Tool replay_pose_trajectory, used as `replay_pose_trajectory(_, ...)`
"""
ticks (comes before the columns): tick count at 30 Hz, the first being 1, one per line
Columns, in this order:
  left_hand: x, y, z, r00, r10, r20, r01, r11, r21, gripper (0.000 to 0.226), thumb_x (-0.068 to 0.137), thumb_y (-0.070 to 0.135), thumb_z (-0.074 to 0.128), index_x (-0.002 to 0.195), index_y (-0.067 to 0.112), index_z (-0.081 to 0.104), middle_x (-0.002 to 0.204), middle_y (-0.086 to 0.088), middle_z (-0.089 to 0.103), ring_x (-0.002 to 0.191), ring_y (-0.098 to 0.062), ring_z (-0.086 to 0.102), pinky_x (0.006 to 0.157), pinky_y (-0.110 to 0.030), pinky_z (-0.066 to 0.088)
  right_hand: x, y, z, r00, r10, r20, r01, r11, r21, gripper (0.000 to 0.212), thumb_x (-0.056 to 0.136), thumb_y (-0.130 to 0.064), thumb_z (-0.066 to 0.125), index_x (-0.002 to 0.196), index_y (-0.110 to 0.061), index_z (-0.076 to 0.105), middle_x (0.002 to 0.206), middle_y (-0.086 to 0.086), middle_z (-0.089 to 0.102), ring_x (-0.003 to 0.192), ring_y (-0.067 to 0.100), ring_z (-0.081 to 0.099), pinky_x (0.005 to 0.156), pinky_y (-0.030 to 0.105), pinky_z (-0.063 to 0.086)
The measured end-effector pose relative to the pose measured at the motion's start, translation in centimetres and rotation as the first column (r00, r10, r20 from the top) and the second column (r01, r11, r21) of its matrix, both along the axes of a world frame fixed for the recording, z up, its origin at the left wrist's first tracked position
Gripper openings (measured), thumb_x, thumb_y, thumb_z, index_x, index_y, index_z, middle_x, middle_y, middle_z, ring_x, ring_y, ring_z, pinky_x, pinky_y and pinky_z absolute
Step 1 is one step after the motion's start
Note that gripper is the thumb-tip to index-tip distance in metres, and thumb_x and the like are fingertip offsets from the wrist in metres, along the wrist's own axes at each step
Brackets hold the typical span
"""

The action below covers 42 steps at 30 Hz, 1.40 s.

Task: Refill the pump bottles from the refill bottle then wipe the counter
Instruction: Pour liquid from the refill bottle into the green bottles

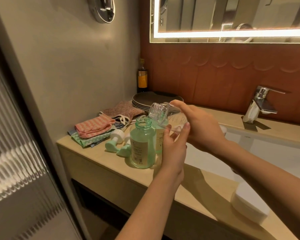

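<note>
translucent green pump bottle [142,144]: smooth, glossy, see-through | clear refill bottle [158,112]: ribbed glossy plastic | beige tabletop [97,158]: smooth, satin sheen | pink and mint checked cloths [93,129], far left: woven, matt | chrome tap [260,104], far right: polished metal | white basin [275,149]: glossy
</note>
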<state>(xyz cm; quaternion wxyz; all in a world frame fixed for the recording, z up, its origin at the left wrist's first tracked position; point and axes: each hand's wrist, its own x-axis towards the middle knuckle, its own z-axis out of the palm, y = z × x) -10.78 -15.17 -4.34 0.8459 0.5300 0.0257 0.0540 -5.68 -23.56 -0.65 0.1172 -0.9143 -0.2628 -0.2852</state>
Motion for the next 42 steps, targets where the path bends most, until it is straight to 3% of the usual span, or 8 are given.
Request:
replay_pose_trajectory(11, 1.4, -0.1, -0.1, 0.999, -0.005, -0.032, 0.003, 0.998, -0.067, 0.058, 0.090, 0.040, 0.057, 0.141, 0.022, 0.036, 0.130, -0.006, 0.057, 0.120, -0.020, 0.054, 0.103, -0.041, 0.044, 0.9, -0.1, 0.1, 0.999, -0.044, 0.033, 0.047, 0.995, -0.091, 0.079, 0.080, -0.037, 0.072, 0.143, -0.039, 0.024, 0.113, -0.002, 0.058, 0.096, 0.017, 0.053, 0.074, 0.033, 0.044)
replay_pose_trajectory(17, 1.5, 0.0, -0.2, 0.999, 0.002, -0.048, -0.005, 0.998, -0.056, 0.053, 0.090, 0.043, 0.055, 0.138, 0.025, 0.040, 0.131, -0.004, 0.056, 0.120, -0.020, 0.054, 0.103, -0.040, 0.044, 1.2, 0.1, 0.3, 0.997, -0.059, 0.051, 0.065, 0.988, -0.137, 0.084, 0.078, -0.038, 0.074, 0.143, -0.041, 0.021, 0.120, -0.003, 0.056, 0.102, 0.018, 0.053, 0.081, 0.035, 0.045)
replay_pose_trajectory(29, 1.3, -0.1, 0.7, 0.997, 0.021, -0.078, -0.027, 0.997, -0.075, 0.058, 0.091, 0.044, 0.053, 0.141, 0.020, 0.034, 0.132, -0.004, 0.055, 0.121, -0.020, 0.053, 0.103, -0.039, 0.044, 1.1, 0.2, 1.4, 0.991, -0.042, 0.127, 0.069, 0.974, -0.214, 0.079, 0.083, -0.033, 0.071, 0.145, -0.039, 0.022, 0.124, -0.001, 0.055, 0.107, 0.021, 0.052, 0.081, 0.032, 0.037)
replay_pose_trajectory(34, 1.0, -0.1, 1.1, 0.996, 0.015, -0.083, -0.023, 0.995, -0.097, 0.045, 0.092, 0.043, 0.051, 0.130, 0.019, 0.043, 0.125, -0.002, 0.059, 0.117, -0.018, 0.055, 0.102, -0.038, 0.045, 1.1, 0.3, 1.8, 0.987, -0.039, 0.156, 0.076, 0.969, -0.237, 0.076, 0.085, -0.032, 0.068, 0.144, -0.040, 0.022, 0.122, -0.002, 0.055, 0.106, 0.020, 0.052, 0.080, 0.032, 0.036)
replay_pose_trajectory(42, 1.0, -0.2, 1.3, 0.997, 0.012, -0.074, -0.022, 0.991, -0.133, 0.044, 0.093, 0.041, 0.051, 0.130, 0.019, 0.042, 0.125, -0.004, 0.059, 0.117, -0.019, 0.056, 0.100, -0.038, 0.046, 0.9, 0.4, 2.3, 0.986, -0.032, 0.162, 0.074, 0.962, -0.263, 0.075, 0.086, -0.029, 0.066, 0.146, -0.039, 0.021, 0.126, 0.001, 0.053, 0.108, 0.022, 0.051, 0.084, 0.034, 0.037)
